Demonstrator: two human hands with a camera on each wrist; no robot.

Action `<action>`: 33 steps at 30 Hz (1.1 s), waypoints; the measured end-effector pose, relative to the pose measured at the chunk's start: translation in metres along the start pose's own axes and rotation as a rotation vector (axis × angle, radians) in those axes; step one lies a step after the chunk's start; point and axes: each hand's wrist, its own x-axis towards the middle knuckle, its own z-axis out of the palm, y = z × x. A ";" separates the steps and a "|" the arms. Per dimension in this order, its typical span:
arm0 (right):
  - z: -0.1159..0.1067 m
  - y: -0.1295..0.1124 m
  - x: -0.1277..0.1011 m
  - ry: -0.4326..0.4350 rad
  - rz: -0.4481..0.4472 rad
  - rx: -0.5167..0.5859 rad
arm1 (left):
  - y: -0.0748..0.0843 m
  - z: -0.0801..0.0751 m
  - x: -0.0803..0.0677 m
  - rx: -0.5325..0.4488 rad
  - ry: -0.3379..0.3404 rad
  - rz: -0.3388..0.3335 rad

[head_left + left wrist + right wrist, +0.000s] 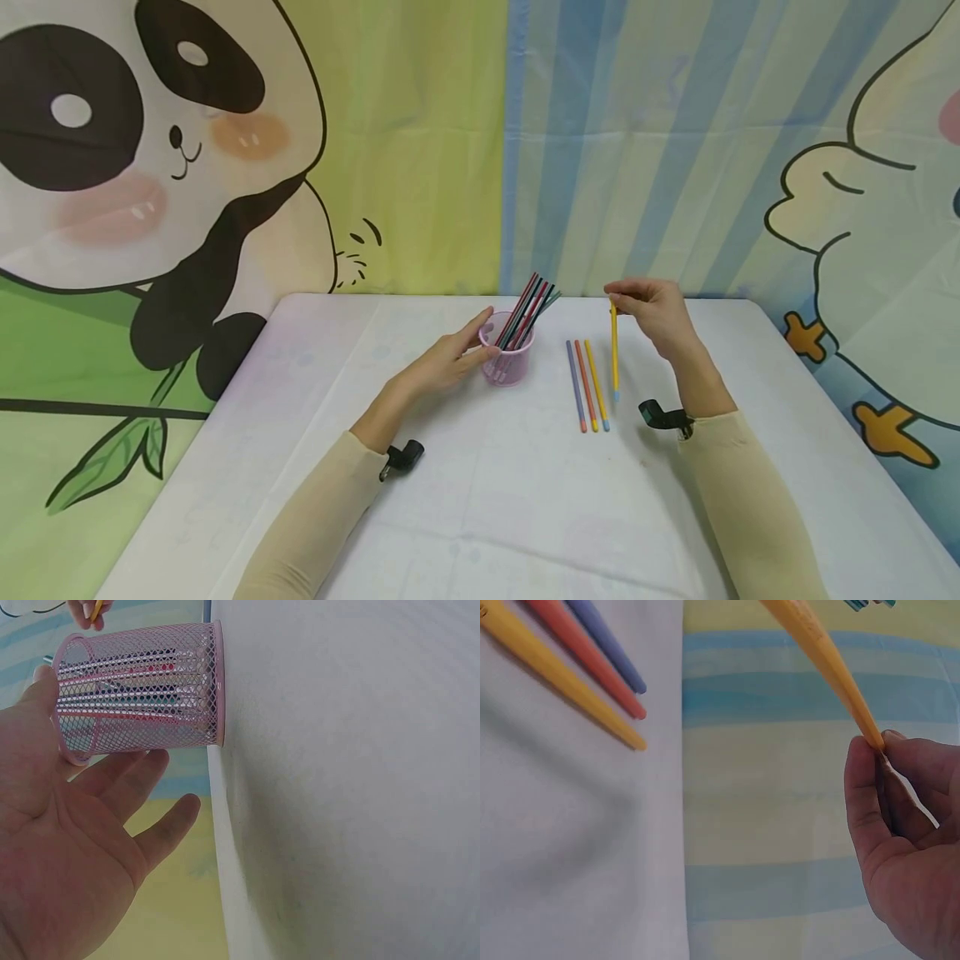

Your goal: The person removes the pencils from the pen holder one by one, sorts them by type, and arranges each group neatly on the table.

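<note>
A pink mesh pen cup [506, 367] stands upright on the table with several dark and red pencils [142, 697] leaning in it. My left hand [448, 357] holds the cup near its rim, the thumb on the near side and fingers reaching behind; two other fingers stay extended off it. To the right, my right hand [651, 312] pinches a yellow pencil [614, 350] by its top end between thumb and fingertips. That pencil hangs nearly upright, its light-blue end down. Beside it lie a purple pencil [575, 385], a red pencil [587, 385] and another yellow pencil [597, 385], side by side.
The white-covered table [465, 517] ends just behind the cup, where a printed curtain [420, 150] hangs with a panda on the left and a pale cartoon figure on the right. A small black camera [405, 456] sits at each wrist.
</note>
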 end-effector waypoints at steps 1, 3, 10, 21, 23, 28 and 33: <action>-0.001 0.002 0.000 -0.011 0.004 -0.007 | 0.000 0.000 0.000 -0.003 0.000 0.001; -0.003 0.007 0.000 -0.035 0.010 -0.014 | 0.001 0.000 0.000 -0.006 0.000 0.001; -0.007 0.022 -0.002 -0.091 0.030 0.015 | 0.000 0.001 -0.001 -0.007 0.002 -0.002; -0.010 0.034 -0.001 -0.162 0.090 -0.053 | 0.000 0.001 0.001 0.004 0.007 -0.006; -0.008 0.036 0.000 -0.170 0.122 -0.073 | 0.000 0.001 0.001 0.004 0.009 -0.003; -0.004 0.043 0.002 -0.193 0.195 -0.103 | 0.000 0.000 0.001 -0.002 0.009 0.002; -0.003 0.047 0.003 -0.219 0.217 -0.135 | 0.000 0.000 0.001 -0.004 0.003 0.002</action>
